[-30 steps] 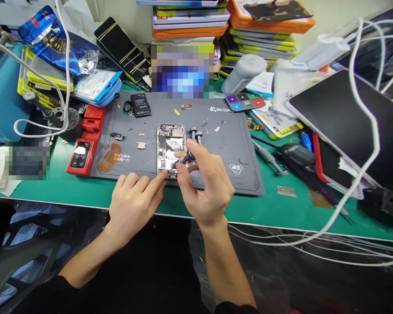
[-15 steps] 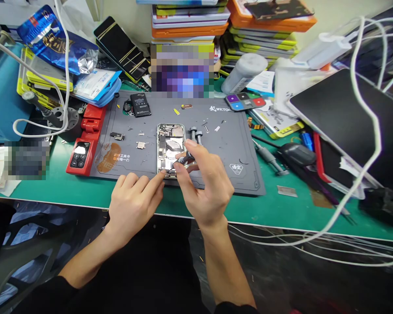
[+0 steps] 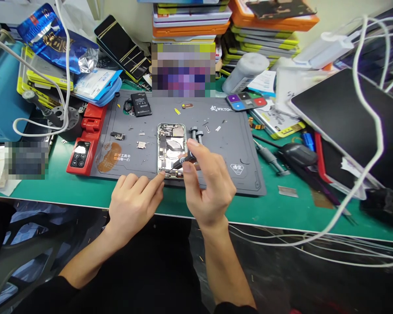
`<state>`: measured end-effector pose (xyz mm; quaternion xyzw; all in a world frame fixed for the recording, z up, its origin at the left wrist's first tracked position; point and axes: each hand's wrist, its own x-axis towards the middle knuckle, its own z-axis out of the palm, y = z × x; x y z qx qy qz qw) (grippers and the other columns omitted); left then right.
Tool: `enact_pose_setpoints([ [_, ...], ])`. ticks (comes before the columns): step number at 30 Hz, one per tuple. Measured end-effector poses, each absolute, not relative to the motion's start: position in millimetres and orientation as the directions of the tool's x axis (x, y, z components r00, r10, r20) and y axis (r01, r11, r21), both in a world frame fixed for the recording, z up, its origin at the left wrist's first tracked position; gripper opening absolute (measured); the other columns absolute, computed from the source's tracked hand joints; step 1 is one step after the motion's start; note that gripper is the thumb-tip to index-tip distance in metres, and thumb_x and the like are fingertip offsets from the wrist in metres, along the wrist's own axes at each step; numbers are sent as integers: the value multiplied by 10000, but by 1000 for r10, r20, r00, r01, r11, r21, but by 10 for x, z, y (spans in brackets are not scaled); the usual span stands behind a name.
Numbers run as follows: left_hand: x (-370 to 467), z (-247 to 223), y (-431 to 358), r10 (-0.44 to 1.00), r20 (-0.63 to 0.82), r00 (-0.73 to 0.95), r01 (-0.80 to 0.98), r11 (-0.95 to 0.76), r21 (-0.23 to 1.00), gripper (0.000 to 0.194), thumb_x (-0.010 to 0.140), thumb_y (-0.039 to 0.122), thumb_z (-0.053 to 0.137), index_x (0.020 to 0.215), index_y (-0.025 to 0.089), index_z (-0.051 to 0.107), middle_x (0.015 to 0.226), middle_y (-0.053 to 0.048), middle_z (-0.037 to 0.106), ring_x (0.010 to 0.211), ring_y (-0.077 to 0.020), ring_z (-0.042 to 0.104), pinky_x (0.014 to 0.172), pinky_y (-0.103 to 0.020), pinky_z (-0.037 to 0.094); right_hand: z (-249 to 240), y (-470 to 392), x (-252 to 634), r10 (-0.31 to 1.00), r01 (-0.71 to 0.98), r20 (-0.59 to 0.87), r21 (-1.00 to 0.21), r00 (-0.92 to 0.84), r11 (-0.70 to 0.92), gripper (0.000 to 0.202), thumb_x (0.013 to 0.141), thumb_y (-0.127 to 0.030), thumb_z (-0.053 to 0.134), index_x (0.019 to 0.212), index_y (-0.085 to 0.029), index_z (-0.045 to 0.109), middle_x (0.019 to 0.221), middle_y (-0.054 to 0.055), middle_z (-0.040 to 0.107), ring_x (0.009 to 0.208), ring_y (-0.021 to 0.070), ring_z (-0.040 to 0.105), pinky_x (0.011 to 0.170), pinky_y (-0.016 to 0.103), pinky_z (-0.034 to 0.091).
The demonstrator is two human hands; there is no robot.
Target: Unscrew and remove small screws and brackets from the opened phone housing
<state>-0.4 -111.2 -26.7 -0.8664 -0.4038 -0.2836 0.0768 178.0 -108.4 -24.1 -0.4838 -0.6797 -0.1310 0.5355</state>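
Note:
An opened smartphone [image 3: 162, 150] lies on the grey work mat with its inner parts showing. My left hand [image 3: 132, 198] is at its lower left corner, index fingertip on the frame and the other fingers curled; the thumb is hidden. My right hand [image 3: 211, 185] pinches a small dark screwdriver [image 3: 189, 158] with pale bands, tilted so its thin tip is over the phone's lower part. Just beyond that hand stand grey screwdrivers [image 3: 194, 131]. Left of the phone are a small metal part [image 3: 142, 145] and a dark component [image 3: 118, 136].
The grey mat [image 3: 144, 163] carries a black battery [image 3: 140, 104] and tiny loose bits. A red device [image 3: 81, 155] borders it on the left. To the right lie a grey tool [image 3: 270, 158] and a white cable [image 3: 360, 87]. Stacked boxes [image 3: 190, 28] line the back.
My right hand has shifted slightly right, and the screwdriver's tip and shaft show more over the phone. My left hand stays at the phone's corner.

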Motion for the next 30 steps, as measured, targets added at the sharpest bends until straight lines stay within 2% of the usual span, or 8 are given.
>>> enact_pose_setpoints([
  [4, -8, -269, -1111, 642, 572, 511, 735, -671, 97, 216, 1055, 258, 640, 1202, 175, 774, 656, 14, 599, 678, -190, 485, 674, -368, 351, -253, -1088, 1789, 513, 788, 858, -343, 40, 512, 640, 946, 8, 632, 1524, -256, 556, 1234, 73, 818, 899, 168, 751, 771, 308, 641],
  [11, -12, -283, -1111, 647, 567, 510, 733, -671, 106, 218, 1046, 259, 659, 1210, 171, 774, 669, 12, 615, 682, -192, 488, 675, -371, 344, -253, -1083, 1786, 520, 796, 853, -342, 40, 499, 649, 927, -31, 718, 1518, -246, 556, 1260, 80, 809, 909, 171, 746, 731, 302, 656],
  [15, -21, -285, -1116, 645, 573, 506, 730, -674, 114, 219, 1053, 257, 651, 1209, 167, 775, 662, 14, 613, 677, -185, 489, 677, -366, 340, -251, -1092, 1773, 528, 779, 849, -355, 37, 517, 658, 931, -9, 682, 1533, -236, 542, 1273, 91, 800, 935, 182, 765, 738, 314, 667],
  [22, -5, -280, -1098, 634, 589, 501, 723, -681, 118, 213, 1050, 251, 656, 1201, 158, 773, 653, 19, 612, 671, -186, 480, 668, -369, 336, -289, -1126, 1771, 592, 731, 803, -444, 69, 518, 656, 996, -74, 595, 1589, -321, 465, 1433, 72, 732, 1031, 205, 796, 783, 365, 693],
  [30, 0, -264, -1090, 627, 597, 501, 739, -668, 82, 213, 1066, 260, 631, 1195, 172, 776, 630, 23, 604, 653, -176, 483, 662, -362, 336, -279, -1111, 1768, 572, 721, 818, -431, 59, 542, 695, 964, -27, 626, 1588, -296, 482, 1390, 79, 751, 1015, 201, 779, 786, 364, 686],
])
